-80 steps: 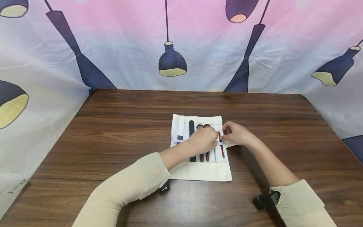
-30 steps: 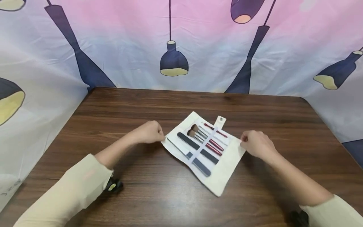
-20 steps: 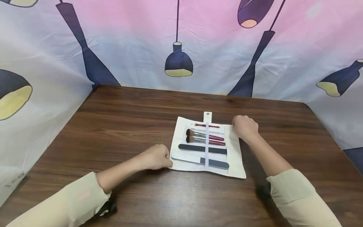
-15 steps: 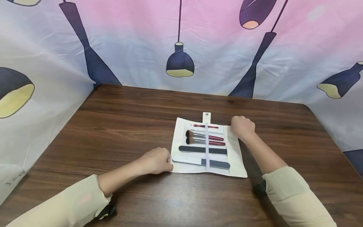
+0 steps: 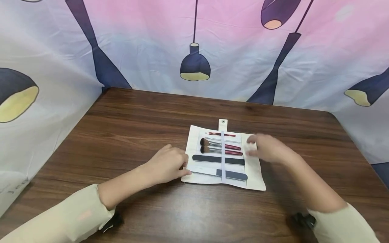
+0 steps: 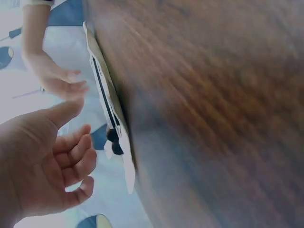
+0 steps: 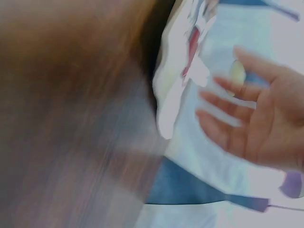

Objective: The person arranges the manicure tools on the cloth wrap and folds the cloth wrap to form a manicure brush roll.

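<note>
A cream fabric tool roll (image 5: 254,175) lies unrolled on the table, its snap strap (image 5: 223,125) toward the back. Under its white elastic band sit two makeup brushes (image 5: 232,152) with red handles, a black nail file (image 5: 209,158), a white-and-grey nail file (image 5: 237,176), a thin silver tool (image 5: 214,138) and a slim red tool (image 5: 229,135). My left hand (image 5: 167,165), fingers loosely bent, is at the roll's near left corner; the left wrist view shows nothing in its grasp. My right hand (image 5: 270,148), blurred, hovers by the right edge, its fingers (image 7: 223,104) spread and holding nothing.
The dark wooden table (image 5: 146,114) reaches back to a printed cloth backdrop (image 5: 152,50) with lamp drawings. Another cloth (image 5: 60,64) hangs along the left side. A black wrist device (image 5: 304,220) sits at my right cuff.
The roll has made about a quarter turn, so its tools now lie crosswise. Both hands gripped its edges earlier; now their fingers have loosened, and the right hand has come off the far right corner.
</note>
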`<state>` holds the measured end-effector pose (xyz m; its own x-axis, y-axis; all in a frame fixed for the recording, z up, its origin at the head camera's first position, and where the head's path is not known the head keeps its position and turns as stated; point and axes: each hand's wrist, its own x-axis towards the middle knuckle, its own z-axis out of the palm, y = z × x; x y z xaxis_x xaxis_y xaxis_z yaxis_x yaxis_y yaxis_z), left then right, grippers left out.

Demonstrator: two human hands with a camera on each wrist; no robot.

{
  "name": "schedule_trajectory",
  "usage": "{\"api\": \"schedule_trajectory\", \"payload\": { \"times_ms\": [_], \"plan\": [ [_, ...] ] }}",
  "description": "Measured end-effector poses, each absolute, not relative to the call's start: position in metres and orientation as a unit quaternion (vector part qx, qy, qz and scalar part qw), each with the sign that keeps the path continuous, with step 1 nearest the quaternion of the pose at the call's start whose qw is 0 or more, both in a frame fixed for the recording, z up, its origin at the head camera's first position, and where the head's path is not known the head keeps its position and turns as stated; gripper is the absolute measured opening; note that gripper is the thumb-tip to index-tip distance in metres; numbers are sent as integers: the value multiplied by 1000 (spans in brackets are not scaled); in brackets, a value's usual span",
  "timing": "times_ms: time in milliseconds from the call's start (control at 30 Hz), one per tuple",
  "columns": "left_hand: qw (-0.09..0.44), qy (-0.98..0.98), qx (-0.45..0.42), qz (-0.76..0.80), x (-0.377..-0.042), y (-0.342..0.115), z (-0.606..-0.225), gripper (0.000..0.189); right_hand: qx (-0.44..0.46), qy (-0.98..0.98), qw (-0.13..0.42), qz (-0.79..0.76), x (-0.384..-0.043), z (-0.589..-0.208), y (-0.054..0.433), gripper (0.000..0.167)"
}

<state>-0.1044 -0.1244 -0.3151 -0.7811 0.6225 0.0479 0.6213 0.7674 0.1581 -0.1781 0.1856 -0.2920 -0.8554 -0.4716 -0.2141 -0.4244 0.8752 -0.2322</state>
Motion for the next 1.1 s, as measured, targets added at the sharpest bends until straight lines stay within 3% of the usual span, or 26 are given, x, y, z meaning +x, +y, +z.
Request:
{"api": "schedule_trajectory", "payload": {
  "times_ms": [100, 233, 300, 533, 767, 933, 1100],
  "plan": [
    [-35, 916, 399, 14, -102, -123, -317, 32, -310, 939, 117, -93, -140, -289, 188, 33],
    [-95, 886, 448, -76, -96, -122, -324, 35, -374, 927, 22, -23, -102, -303, 191, 35],
    [-121, 879, 452, -97, -96, -121, -327, 33, -388, 921, -18, -1, -94, -313, 193, 39],
    [-142, 876, 455, -81, -96, -121, -332, 22, -390, 919, -44, -45, -90, -334, 208, 38],
    [-112, 890, 441, -14, -99, -121, -332, 16, -387, 914, -29, -117, -97, -331, 218, 27],
    [-18, 911, 395, 118, -114, -123, -328, 22, -343, 925, 7, -161, -110, -329, 221, 21],
    [54, 912, 336, 229, -127, -127, -326, 17, -318, 922, 13, -221, -125, -334, 223, 15]
  ]
}}
